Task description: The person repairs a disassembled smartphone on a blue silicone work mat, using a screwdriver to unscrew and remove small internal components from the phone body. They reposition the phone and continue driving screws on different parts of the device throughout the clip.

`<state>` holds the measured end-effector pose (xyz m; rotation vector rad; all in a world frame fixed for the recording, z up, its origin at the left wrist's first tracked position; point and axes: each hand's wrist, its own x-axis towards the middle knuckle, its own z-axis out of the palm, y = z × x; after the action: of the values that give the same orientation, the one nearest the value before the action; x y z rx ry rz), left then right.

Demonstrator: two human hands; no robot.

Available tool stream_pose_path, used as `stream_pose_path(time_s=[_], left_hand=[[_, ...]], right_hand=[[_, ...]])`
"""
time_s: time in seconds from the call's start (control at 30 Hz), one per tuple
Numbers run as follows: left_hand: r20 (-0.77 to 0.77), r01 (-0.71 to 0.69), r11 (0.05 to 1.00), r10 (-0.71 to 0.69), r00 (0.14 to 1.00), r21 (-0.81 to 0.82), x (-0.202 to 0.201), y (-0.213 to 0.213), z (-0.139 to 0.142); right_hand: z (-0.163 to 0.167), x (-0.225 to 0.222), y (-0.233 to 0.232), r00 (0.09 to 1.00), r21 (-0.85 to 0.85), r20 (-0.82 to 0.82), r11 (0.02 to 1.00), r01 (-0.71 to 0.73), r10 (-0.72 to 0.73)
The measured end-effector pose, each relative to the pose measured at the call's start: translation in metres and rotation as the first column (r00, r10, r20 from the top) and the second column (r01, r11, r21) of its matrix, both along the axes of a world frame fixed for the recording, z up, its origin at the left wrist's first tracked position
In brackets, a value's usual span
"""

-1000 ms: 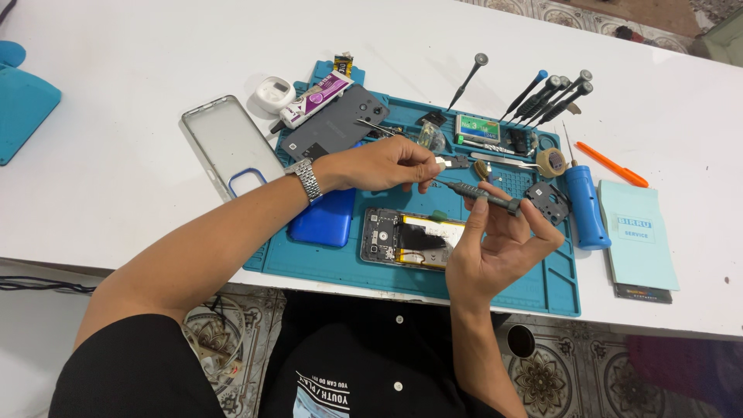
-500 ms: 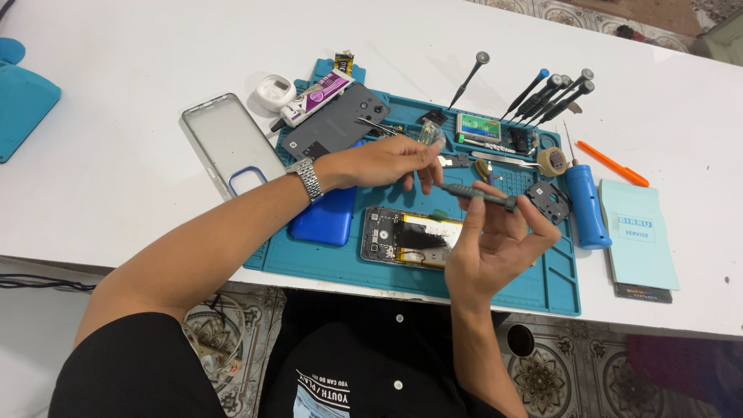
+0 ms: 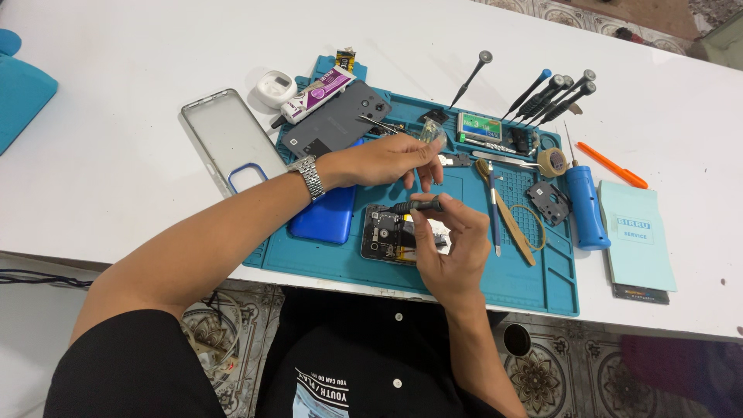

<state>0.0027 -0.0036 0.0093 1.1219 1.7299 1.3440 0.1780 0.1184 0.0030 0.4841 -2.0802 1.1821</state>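
Pinching a slim black screwdriver [image 3: 414, 206] between thumb and fingers, the right hand [image 3: 449, 248] hovers over an opened dark phone body [image 3: 385, 236]. Just beyond it the left hand [image 3: 387, 160] curls loosely around small parts on a teal rubber work mat [image 3: 526, 271], which covers a white table [image 3: 116, 186] above patterned floor tiles [image 3: 542, 371].

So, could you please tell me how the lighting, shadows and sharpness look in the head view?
Head view: even, soft light on the white table, with only faint shadows under the left hand and right hand. No strong glare, just a mild sheen on the clear phone case. The blue mat is sharp; the table edges bow slightly from the wide lens.
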Motion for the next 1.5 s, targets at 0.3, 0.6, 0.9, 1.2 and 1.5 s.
stream_pose_path(time_s=[0.3, 0.6, 0.9, 1.2, 1.5], left_hand=[[-0.009, -0.008, 1.000, 0.008, 1.000, -0.004, -0.0013, 0.0006, -0.0020], [-0.009, -0.008, 1.000, 0.008, 1.000, -0.007, 0.0007, 0.0005, -0.0004], [-0.014, -0.012, 1.000, 0.012, 1.000, -0.017, 0.0009, 0.0009, 0.0004], [-0.019, -0.018, 0.999, 0.017, 1.000, -0.033, 0.0013, 0.0008, -0.0001], [-0.039, -0.011, 0.999, 0.010, 0.999, -0.034, -0.0003, 0.0008, -0.0005]], right_hand=[[0.0018, -0.0024, -0.0015, 0.999, 0.041, 0.010, 0.998, 0.051, -0.051], [0.0016, -0.0027, -0.0020, 0.998, 0.037, 0.022, 0.997, 0.062, -0.063], [0.0014, -0.0033, -0.0020, 0.998, 0.046, 0.027, 0.998, 0.053, -0.054], [0.0015, -0.0031, -0.0021, 0.999, 0.046, 0.014, 0.998, 0.041, -0.042], [0.0025, -0.0034, -0.0031, 0.999, 0.045, 0.004, 0.998, 0.038, -0.038]])
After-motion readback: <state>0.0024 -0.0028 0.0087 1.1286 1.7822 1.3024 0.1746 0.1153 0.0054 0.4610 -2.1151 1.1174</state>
